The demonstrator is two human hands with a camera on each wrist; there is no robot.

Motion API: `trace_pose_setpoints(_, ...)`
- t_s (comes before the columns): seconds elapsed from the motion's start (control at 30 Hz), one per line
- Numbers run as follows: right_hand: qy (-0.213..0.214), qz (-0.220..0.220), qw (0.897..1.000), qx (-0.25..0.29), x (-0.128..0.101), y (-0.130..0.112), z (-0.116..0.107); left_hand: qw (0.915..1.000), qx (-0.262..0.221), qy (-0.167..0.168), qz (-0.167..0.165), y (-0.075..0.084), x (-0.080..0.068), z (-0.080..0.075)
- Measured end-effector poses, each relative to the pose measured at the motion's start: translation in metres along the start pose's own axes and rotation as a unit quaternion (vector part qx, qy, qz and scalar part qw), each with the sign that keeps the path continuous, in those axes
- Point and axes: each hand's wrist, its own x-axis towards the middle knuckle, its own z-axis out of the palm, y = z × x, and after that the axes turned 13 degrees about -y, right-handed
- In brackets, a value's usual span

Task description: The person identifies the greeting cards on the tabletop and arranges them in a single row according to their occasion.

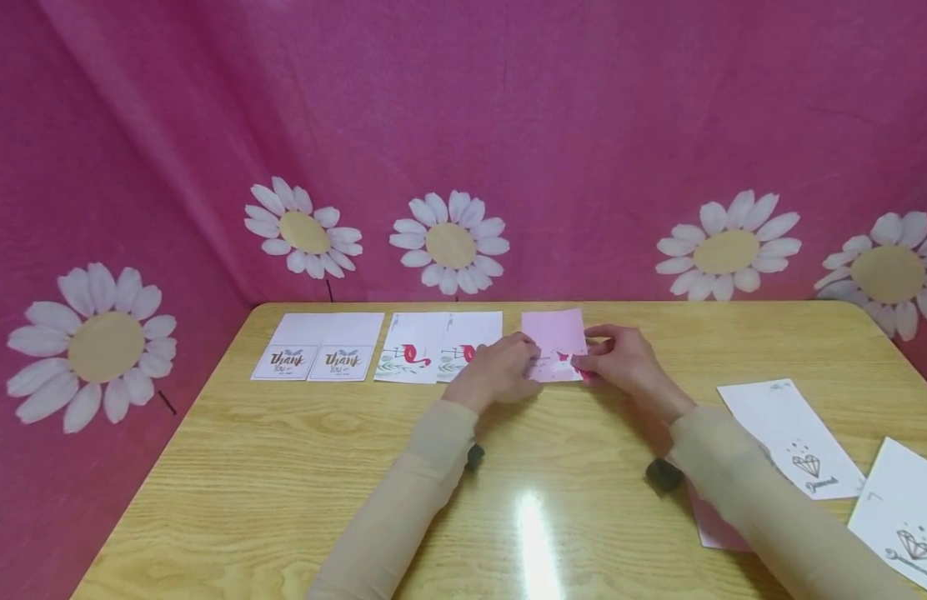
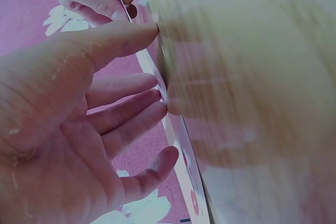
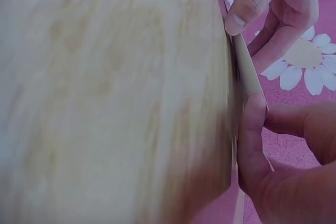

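Observation:
A pink card [image 1: 552, 332] with small red prints along its lower part lies near the table's far edge, between both hands. At its right edge, the right hand [image 1: 628, 362] pinches the card between thumb and fingers; the right wrist view shows this card [image 3: 247, 69] edge-on and tilted up from the table there. The left hand [image 1: 501, 367] touches the card's left side with its fingertips. In the left wrist view the left hand [image 2: 68, 129] has its fingers spread and mostly straight, with the thumb tip at the tabletop.
Two flamingo cards [image 1: 411, 331] lie side by side left of the pink one, and two "Thank you" cards [image 1: 287, 329] farther left. White diamond-print cards [image 1: 782, 417] lie at the right. Another pink card [image 1: 719, 529] is partly under the right forearm. A flowered pink curtain [image 1: 568, 150] hangs behind the table.

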Motion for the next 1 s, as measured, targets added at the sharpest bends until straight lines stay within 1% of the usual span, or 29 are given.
trace_pose_setpoints(0.27,-0.01,0.005,1.0,-0.006,0.0,-0.0005,0.0007,0.9999,0.006,-0.008,-0.006,0.0012,-0.003,-0.0018)
trace_pose_setpoints(0.47,-0.024,0.01,1.0,0.009,0.0014,-0.0044,0.0027,0.9998,0.008,-0.011,-0.014,0.0009,-0.0054,-0.0038)
trace_pose_setpoints(0.8,-0.04,0.016,0.999,0.015,0.006,-0.0053,0.0048,0.9994,-0.013,-0.022,-0.023,-0.0027,-0.0063,-0.0045)
trace_pose_setpoints(1.0,-0.045,0.033,0.998,0.014,0.0079,-0.0061,0.0051,0.999,-0.021,-0.027,-0.028,-0.0014,-0.0054,-0.0047)
